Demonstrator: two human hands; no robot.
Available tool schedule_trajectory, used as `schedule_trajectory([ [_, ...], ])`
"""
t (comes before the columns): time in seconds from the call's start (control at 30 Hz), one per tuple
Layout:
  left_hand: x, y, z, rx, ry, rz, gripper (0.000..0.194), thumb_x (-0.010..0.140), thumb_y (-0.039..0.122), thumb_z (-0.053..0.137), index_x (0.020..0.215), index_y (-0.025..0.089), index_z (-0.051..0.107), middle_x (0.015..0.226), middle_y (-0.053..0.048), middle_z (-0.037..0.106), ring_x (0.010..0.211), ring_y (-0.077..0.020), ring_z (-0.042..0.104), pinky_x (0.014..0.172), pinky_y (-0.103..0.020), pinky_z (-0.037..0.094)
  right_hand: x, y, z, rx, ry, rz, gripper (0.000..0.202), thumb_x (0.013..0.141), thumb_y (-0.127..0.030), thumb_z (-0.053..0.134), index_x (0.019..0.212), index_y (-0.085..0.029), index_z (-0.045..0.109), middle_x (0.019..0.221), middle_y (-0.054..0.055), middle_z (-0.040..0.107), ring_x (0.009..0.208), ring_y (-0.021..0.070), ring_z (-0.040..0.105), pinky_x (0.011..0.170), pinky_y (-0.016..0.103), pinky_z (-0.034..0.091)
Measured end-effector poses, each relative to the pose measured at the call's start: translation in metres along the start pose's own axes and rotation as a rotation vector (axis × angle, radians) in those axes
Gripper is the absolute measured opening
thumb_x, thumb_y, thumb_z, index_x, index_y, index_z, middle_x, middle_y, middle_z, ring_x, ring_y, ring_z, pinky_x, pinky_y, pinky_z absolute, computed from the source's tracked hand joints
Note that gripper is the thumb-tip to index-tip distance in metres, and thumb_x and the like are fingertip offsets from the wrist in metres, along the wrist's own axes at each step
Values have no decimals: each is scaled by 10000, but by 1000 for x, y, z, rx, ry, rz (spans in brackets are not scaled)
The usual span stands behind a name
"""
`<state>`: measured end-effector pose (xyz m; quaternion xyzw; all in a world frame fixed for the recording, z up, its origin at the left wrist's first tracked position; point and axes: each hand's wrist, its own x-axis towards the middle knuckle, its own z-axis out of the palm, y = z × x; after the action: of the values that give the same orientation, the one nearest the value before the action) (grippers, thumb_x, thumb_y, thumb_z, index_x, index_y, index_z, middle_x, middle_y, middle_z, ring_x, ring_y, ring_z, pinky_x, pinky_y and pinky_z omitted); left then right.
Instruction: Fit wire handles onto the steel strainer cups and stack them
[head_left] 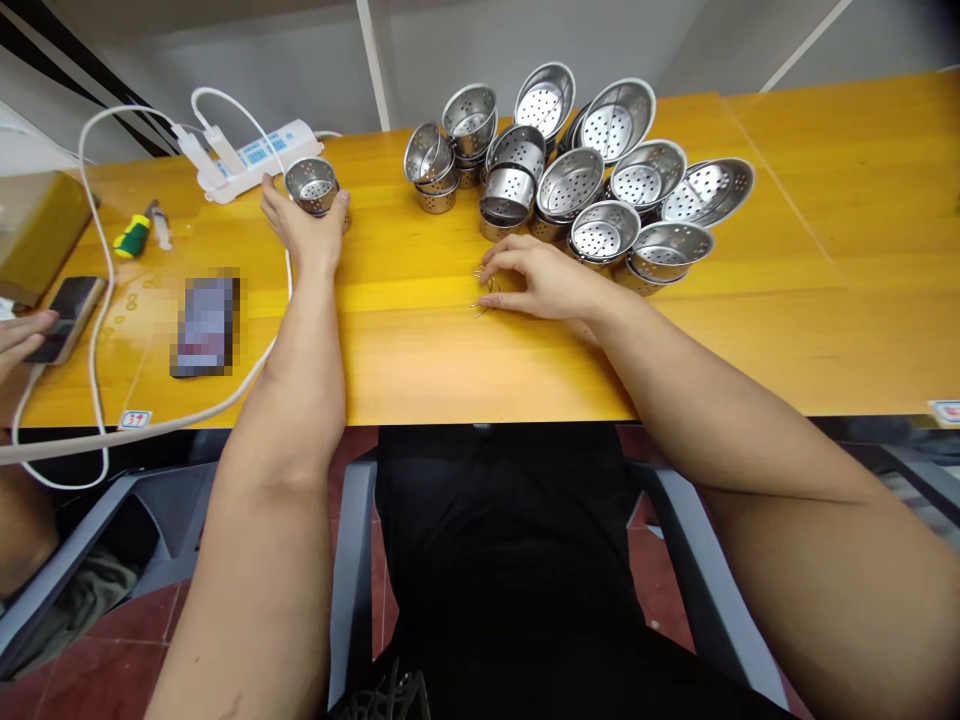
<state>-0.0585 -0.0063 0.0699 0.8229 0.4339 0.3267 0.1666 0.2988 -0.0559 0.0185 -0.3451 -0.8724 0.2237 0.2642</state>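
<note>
My left hand [309, 225] is wrapped round a small perforated metal cup [311, 183] at the left, in front of a white power strip. It seems to be stacked on another cup. Near the middle of the table, my right hand [525, 278] pinches a thin bent wire piece [480, 308] between thumb and fingers. Just beyond that hand stand several perforated metal cups [570, 183] in a cluster, many of them stacked and some tilted. Thin wire handles cross the mouths of some cups.
A power strip [259, 160] with white cables lies at the back left. A phone [206, 325], a green-yellow screwdriver [133, 236] and a cardboard box [45, 235] are on the left of the yellow table [420, 360]. Another person's hand [22, 340] touches a second phone [69, 318].
</note>
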Motion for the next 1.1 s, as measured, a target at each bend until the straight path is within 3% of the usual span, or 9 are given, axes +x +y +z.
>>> schedule_trajectory([
  [0.17, -6, 37, 18, -43, -16, 38, 894, 1089, 907, 796, 1674, 335, 435, 1678, -13, 644, 1921, -312, -67, 1613, -641, 63, 1, -6, 1, 5, 197, 51, 516, 1098, -668, 843, 1477, -318, 847, 1645, 183, 727, 1381, 473, 785, 1305, 759, 635],
  [0.27, -4, 30, 34, -88, 140, -6, 887, 1090, 938, 711, 1728, 387, 434, 1815, -53, 575, 1941, -384, 83, 1592, -691, 217, 3, -10, 3, 6, 304, 100, 674, 1119, -728, 799, 1658, -324, 766, 1834, 189, 577, 1352, 455, 792, 1249, 720, 691],
  [0.33, -1, 19, 50, -119, 218, -24, 916, 1007, 990, 727, 1690, 416, 522, 1910, -84, 500, 1889, -457, 319, 1512, -704, 404, 5, -11, 6, 1, 330, 122, 706, 1130, -771, 760, 1677, -325, 754, 1855, 186, 547, 1335, 444, 801, 1204, 697, 725],
  [0.43, 3, 6, 72, -140, 140, -1, 945, 929, 971, 807, 1656, 400, 611, 1932, -125, 507, 1753, -482, 546, 1457, -708, 502, 6, -10, 6, 1, 354, 142, 731, 1138, -839, 696, 1664, -335, 763, 1812, 201, 578, 1365, 472, 791, 1199, 722, 731],
  [0.53, 4, -2, 81, -143, 95, 2, 938, 906, 924, 855, 1650, 389, 652, 1925, -137, 543, 1653, -475, 645, 1444, -710, 526, 5, -6, 2, 7, 390, 166, 773, 1135, -877, 659, 1703, -359, 737, 1858, 206, 544, 1378, 509, 789, 1243, 791, 693],
  [0.67, 3, -9, 82, -141, 62, -6, 867, 928, 860, 870, 1635, 391, 691, 1910, -134, 584, 1643, -463, 673, 1420, -708, 553, 4, 5, -1, 5, 404, 171, 817, 1137, -904, 616, 1769, -390, 680, 1928, 179, 510, 1369, 511, 817, 1281, 797, 669],
  [0.77, 2, -10, 84, -140, 37, 0, 813, 951, 837, 854, 1614, 387, 717, 1899, -136, 605, 1678, -465, 655, 1398, -713, 571, 7, 14, 3, -8, 377, 150, 865, 1139, -931, 580, 1760, -339, 696, 1918, 212, 537, 1362, 511, 839, 1317, 789, 650],
  [0.93, 1, -6, 89, -138, 9, 5, 796, 967, 772, 861, 1633, 360, 715, 1903, -155, 599, 1716, -466, 627, 1396, -692, 576, 16, 23, 11, 23, 390, 185, 992, 1094, -930, 689, 1825, -262, 630, 1993, 256, 432, 1350, 501, 853, 1313, 743, 667],
  [1.1, 0, -6, 89, -143, -5, -9, 825, 959, 710, 873, 1665, 329, 684, 1904, -183, 589, 1689, -456, 654, 1407, -682, 576, 19, 22, 12, 59, 416, 183, 1067, 1067, -874, 761, 1940, -324, 488, 2002, 226, 433, 1375, 495, 830, 1247, 744, 714],
])
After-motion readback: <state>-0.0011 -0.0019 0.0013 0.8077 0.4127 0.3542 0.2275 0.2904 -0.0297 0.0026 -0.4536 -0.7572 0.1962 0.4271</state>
